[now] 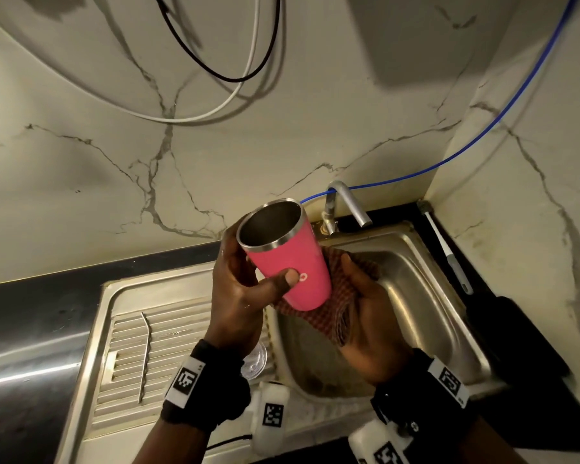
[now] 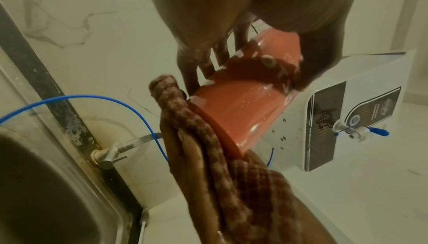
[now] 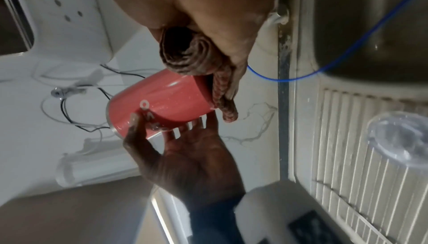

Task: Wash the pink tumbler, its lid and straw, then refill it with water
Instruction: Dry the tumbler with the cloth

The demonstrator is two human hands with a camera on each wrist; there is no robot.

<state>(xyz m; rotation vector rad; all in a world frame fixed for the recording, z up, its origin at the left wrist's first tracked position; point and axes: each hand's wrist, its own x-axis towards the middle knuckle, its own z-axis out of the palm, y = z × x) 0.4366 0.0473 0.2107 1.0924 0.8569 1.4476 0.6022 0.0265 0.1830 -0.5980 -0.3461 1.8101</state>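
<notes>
Fingers [image 1: 230,249] of the left hand [image 1: 238,293] wrap the pink tumbler [image 1: 288,262], thumb across its front; it is tilted, open mouth up, held over the sink [image 1: 416,262]. The right hand [image 1: 365,316] presses a folded checked cloth [image 1: 318,319] against the tumbler's base, its fingers mostly hidden under the cloth, so their curl is hard to judge. The metal straw [image 1: 145,356] lies on the ribbed drainboard [image 1: 168,333]. The clear lid [image 1: 257,361] is half hidden behind the left wrist
</notes>
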